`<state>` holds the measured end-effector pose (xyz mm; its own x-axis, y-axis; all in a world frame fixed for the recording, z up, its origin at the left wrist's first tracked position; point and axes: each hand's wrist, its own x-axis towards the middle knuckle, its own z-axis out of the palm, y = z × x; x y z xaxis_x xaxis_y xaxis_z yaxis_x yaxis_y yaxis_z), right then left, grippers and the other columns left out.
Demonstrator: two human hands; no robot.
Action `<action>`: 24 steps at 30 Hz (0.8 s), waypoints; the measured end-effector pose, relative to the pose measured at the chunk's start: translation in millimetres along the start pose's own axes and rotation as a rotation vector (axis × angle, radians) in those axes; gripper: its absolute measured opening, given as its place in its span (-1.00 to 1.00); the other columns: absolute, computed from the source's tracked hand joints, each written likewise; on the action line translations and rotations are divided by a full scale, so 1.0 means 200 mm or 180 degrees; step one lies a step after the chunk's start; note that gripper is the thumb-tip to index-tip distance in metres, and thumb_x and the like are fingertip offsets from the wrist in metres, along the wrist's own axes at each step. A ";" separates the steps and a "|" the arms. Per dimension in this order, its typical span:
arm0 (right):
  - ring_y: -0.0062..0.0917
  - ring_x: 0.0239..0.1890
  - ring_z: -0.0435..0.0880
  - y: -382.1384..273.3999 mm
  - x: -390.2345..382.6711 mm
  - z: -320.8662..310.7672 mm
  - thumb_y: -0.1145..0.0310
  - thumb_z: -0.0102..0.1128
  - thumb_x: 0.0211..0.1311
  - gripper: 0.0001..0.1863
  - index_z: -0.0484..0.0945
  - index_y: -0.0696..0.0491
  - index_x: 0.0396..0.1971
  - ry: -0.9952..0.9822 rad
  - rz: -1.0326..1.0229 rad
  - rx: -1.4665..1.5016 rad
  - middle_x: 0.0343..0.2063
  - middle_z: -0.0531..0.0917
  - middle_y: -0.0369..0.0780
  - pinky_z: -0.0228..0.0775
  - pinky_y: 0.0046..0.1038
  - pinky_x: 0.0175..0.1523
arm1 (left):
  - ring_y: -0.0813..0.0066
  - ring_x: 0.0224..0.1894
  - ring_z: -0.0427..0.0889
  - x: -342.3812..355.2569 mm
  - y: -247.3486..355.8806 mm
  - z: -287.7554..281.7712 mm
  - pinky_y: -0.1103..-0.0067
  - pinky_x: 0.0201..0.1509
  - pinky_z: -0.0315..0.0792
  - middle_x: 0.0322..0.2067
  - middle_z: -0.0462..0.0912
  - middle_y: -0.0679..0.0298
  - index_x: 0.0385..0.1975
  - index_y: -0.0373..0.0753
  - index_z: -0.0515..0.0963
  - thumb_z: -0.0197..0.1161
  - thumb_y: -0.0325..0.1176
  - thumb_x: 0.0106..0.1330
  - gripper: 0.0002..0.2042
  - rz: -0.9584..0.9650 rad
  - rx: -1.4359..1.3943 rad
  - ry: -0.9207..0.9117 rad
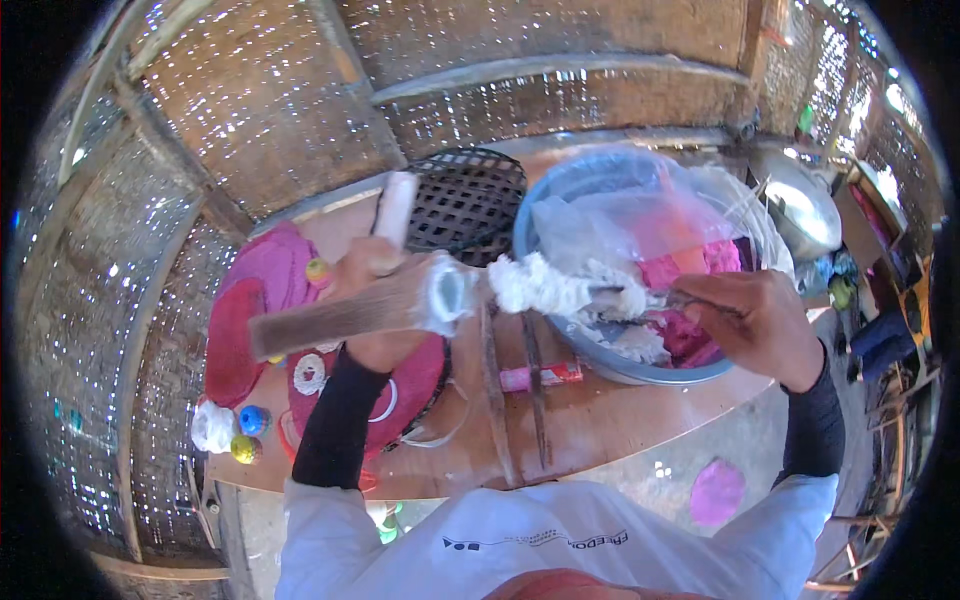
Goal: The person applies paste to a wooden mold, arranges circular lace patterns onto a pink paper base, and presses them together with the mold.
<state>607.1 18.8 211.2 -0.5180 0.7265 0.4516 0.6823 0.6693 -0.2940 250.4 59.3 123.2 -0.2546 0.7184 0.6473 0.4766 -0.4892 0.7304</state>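
Observation:
My left hand (pixel 378 268) is closed around a brown wooden piece (pixel 335 318), slightly blurred, whose right end carries a white-rimmed round opening. A pale roll-like part (pixel 395 210) sticks up above that hand; whether it belongs to the wooden piece I cannot tell. From near the opening, a fluffy white strand (pixel 540 285) stretches right toward my right hand (pixel 755 320). The fingers of that hand are pinched together at the strand's far end, over the rim of a blue-grey basin (pixel 655 374). A thin dark stick-like part shows by those fingertips.
The basin holds clear plastic (pixel 630 225) and pink material (pixel 720 260). Behind stands a dark woven basket (pixel 465 195). Pink-red cloths (pixel 235 340), white rings (pixel 310 374) and small yarn balls (pixel 254 419) lie left on the wooden table (pixel 585 425). Two dark sticks (pixel 537 390) lie in the middle.

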 end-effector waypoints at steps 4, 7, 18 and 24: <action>-0.36 -0.64 0.55 -0.30 0.14 0.10 0.32 0.17 -0.07 -0.74 0.54 -0.11 -0.28 0.0174 -0.0355 -0.0868 -0.70 0.53 -0.26 0.34 -0.38 -0.58 | 0.30 -0.54 0.47 0.04 0.19 0.01 0.45 -0.45 0.31 -0.60 0.43 0.23 -0.47 -0.20 0.36 0.38 -0.29 -0.13 -0.68 0.1217 0.0478 -0.0302; -0.41 -0.66 0.55 -0.50 0.23 0.23 0.30 0.16 -0.10 -0.63 0.46 -0.08 -0.17 -0.0188 -0.0364 -0.1743 -0.67 0.50 -0.27 0.35 -0.41 -0.61 | 0.17 -0.48 0.43 0.03 0.30 0.00 0.33 -0.41 0.24 -0.57 0.44 0.21 -0.50 -0.18 0.38 0.33 -0.28 -0.10 -0.74 0.1614 0.1439 0.0014; -0.42 -0.73 0.50 -0.66 0.06 0.39 0.32 0.13 -0.02 -0.73 0.51 -0.04 -0.25 0.0734 0.0069 -0.1050 -0.70 0.47 -0.27 0.31 -0.40 -0.64 | 0.15 -0.27 0.46 0.17 0.01 -0.40 0.31 -0.24 0.32 -0.33 0.49 0.14 -0.46 -0.13 0.54 0.30 -0.28 -0.19 -0.76 0.1915 0.2113 0.0356; -0.37 -0.72 0.51 -0.69 0.09 0.46 0.29 0.13 0.02 -0.81 0.55 -0.04 -0.32 0.0939 0.0227 -0.0759 -0.71 0.51 -0.23 0.28 -0.38 -0.66 | 0.25 -0.26 0.50 0.13 -0.03 -0.38 0.41 -0.25 0.34 -0.29 0.52 0.18 -0.41 -0.19 0.54 0.34 -0.21 -0.16 -0.70 0.1112 0.1064 0.0346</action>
<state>457.3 -46.1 182.4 -0.3179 0.6706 0.6703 0.8301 0.5385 -0.1450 177.8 43.4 151.3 -0.1093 0.4753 0.8730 0.7883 -0.4935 0.3674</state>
